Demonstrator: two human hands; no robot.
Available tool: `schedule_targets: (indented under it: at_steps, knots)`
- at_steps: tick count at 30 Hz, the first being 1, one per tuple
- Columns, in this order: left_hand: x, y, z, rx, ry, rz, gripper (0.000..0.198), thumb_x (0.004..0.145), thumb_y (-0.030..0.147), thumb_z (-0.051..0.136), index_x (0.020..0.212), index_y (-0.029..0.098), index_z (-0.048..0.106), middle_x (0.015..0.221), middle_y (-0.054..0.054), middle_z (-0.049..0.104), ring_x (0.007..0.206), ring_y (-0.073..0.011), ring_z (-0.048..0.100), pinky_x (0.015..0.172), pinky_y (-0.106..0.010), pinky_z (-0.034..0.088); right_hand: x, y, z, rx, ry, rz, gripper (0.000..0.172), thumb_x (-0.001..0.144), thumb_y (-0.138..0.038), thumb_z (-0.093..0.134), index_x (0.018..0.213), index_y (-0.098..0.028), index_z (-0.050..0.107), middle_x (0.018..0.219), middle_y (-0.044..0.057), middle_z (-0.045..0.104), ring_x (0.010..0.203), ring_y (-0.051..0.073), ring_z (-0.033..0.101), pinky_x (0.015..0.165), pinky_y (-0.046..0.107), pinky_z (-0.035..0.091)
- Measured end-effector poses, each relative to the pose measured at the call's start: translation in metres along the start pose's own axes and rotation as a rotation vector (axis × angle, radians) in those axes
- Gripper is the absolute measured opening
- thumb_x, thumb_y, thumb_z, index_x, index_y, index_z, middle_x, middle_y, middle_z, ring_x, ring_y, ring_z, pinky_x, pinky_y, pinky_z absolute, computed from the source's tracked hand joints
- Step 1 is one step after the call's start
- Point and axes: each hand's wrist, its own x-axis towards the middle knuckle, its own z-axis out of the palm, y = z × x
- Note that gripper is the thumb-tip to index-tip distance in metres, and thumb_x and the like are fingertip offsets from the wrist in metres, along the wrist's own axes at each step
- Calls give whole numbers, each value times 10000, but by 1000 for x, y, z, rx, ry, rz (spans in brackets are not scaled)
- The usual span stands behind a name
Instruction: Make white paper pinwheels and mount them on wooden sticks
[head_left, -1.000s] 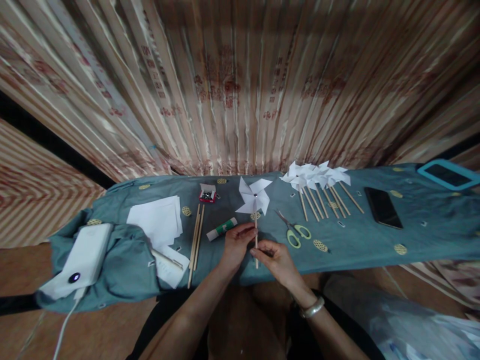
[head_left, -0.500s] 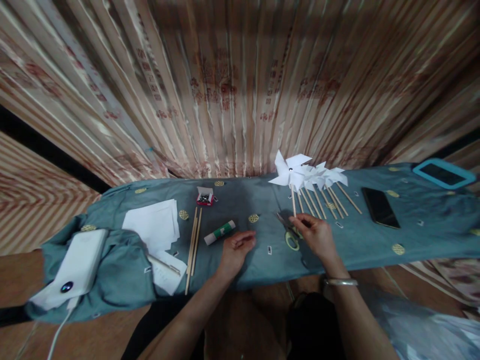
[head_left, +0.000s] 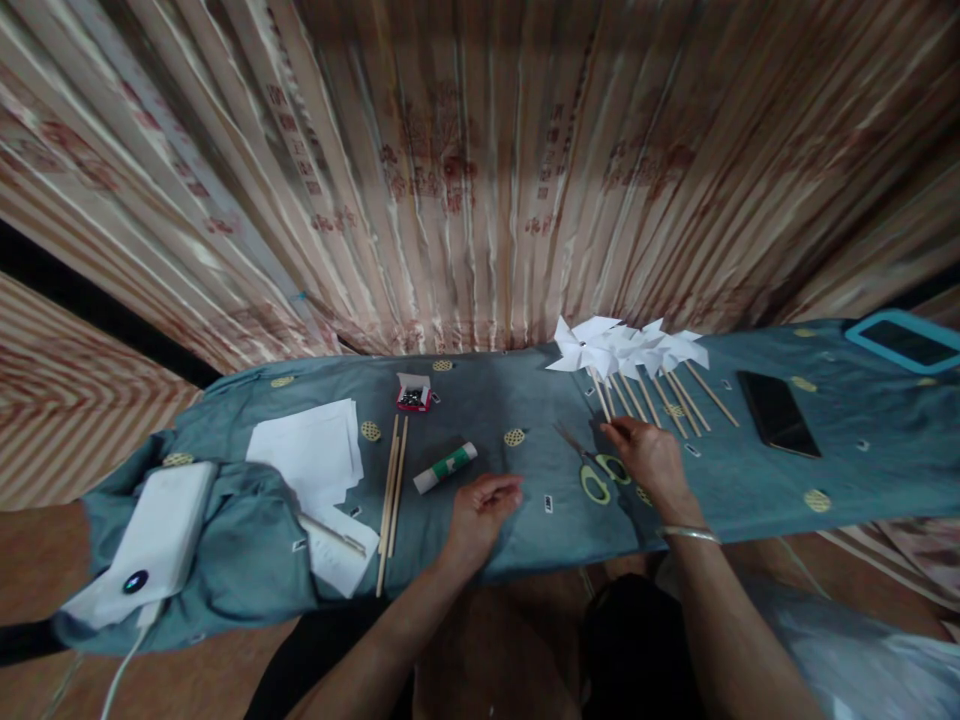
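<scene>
At the right of the cloth-covered table, my right hand (head_left: 646, 455) is closed in a pinch on the lower end of a pinwheel (head_left: 586, 346) with white paper blades and a wooden stick. Its blades overlap those of several other pinwheels (head_left: 679, 350) laid in a row. Left of that hand lie scissors (head_left: 595, 484) with yellow-green handles, blades slightly apart. My left hand (head_left: 480, 512) is near the table's front edge, fingers loosely bent and holding nothing visible. Just beyond it lies a green and white glue stick (head_left: 445, 468).
Left of the glue stick are wooden sticks (head_left: 391, 495), a small red box of pins (head_left: 414, 394), white paper sheets (head_left: 304, 445) and a pen (head_left: 334, 533). A white device with a cable (head_left: 166, 525) sits far left. A black phone (head_left: 778, 413) and blue-framed tablet (head_left: 907, 340) lie right.
My right hand has lowered the pinwheel toward the row and moved slightly right, uncovering the scissors' handles. The left hand has hardly moved; its fingers have loosened a little. The view has shifted slightly.
</scene>
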Motion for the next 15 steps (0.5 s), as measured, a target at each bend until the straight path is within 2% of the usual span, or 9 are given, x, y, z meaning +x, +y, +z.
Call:
schedule_targets:
  at_steps: [8, 15]
  knots:
    - [1, -2, 0, 24, -6, -3, 243, 626, 347, 790, 812, 190, 790, 750, -48, 681, 678, -147, 591, 669, -252, 478, 8, -20, 6, -71, -12, 57, 298, 921, -356, 532, 922, -167, 762, 814, 165, 762, 655, 235, 682, 576, 312, 365]
    - [5, -9, -1, 88, -21, 21, 215, 681, 274, 725, 866, 187, 790, 771, -42, 687, 709, -144, 605, 694, -246, 484, 15, -27, 4, -149, -129, 134, 338, 951, -380, 498, 962, -160, 754, 839, 165, 756, 726, 250, 693, 592, 303, 354]
